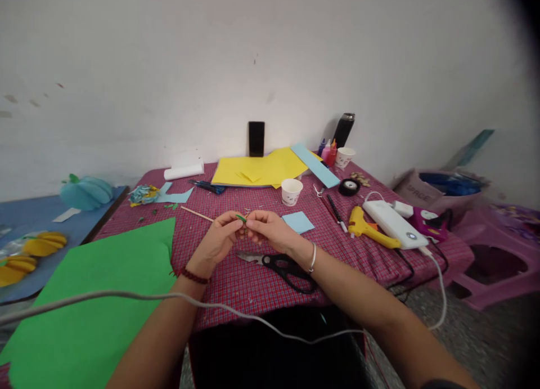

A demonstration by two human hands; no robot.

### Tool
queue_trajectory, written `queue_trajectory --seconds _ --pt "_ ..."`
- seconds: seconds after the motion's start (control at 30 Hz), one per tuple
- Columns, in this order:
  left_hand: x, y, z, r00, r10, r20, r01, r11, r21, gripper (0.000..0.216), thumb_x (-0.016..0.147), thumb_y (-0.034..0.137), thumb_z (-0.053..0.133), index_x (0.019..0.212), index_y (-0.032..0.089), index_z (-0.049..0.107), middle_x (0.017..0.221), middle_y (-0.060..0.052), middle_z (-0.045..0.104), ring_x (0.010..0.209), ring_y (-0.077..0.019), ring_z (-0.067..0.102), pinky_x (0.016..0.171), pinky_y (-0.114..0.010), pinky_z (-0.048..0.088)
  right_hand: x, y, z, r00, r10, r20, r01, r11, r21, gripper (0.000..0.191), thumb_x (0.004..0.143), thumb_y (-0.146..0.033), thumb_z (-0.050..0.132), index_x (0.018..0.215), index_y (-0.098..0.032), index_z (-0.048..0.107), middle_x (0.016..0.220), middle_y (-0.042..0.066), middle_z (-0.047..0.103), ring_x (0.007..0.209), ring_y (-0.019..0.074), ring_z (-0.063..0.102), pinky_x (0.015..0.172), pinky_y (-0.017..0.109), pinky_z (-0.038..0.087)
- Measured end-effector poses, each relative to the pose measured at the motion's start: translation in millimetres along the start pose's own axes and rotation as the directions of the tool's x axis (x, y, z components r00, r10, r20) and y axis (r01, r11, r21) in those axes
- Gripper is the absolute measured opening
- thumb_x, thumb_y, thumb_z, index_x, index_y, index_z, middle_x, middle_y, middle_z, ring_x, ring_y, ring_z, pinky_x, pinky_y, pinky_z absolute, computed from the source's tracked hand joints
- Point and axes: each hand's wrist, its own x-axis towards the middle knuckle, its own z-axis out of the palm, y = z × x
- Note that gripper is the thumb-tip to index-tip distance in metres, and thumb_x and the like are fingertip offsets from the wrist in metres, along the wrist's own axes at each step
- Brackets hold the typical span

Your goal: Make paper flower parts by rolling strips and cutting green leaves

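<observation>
Over the middle of the table, my left hand (225,231) and my right hand (265,228) meet, each with thumb and fingers pinched. Between them is a small green paper piece (241,218), mostly covered by the fingertips. A thin wooden stick (196,213) points left from behind my left hand; whether that hand touches it I cannot tell. Black-handled scissors (287,268) lie just below my right hand, partly under the wrist. Beyond that hand rest light blue paper squares (298,222) and a white paper cup (291,191).
A large green sheet (122,265) covers the left front. Yellow sheets (261,169) lie at the back beneath an upright phone (256,138). At right are a yellow glue gun (371,228), a white power strip (394,224) and black tape (349,187). A white cable (219,305) crosses the foreground.
</observation>
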Motion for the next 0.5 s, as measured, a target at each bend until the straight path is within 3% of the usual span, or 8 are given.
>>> queue_trajectory --seconds 0.23,0.5 --pt "0.2 1.5 1.7 1.0 0.003 0.017 -0.003 0.999 0.042 0.024 0.072 0.037 0.072 0.077 0.013 0.067 0.065 -0.002 0.063 0.06 -0.0126 0.056 0.057 -0.024 0.044 0.2 3.2 -2.5 0.997 -0.055 -0.047 0.05 0.994 -0.093 0.027 0.079 -0.043 0.065 0.075 -0.017 0.058 0.06 -0.004 0.059 0.05 0.0064 0.051 0.048 0.018 0.037" --pt "1.5 0.7 1.9 0.999 -0.039 -0.019 0.041 0.998 0.057 0.015 0.07 0.026 0.072 0.077 0.013 0.069 0.062 -0.002 0.063 0.057 -0.0111 0.056 0.055 -0.022 0.043 0.5 6.4 -5.3 0.994 -0.088 -0.061 0.078 0.987 -0.143 0.028 0.079 -0.043 0.065 0.074 -0.017 0.057 0.062 -0.003 0.059 0.05 0.0066 0.05 0.049 0.019 0.038"
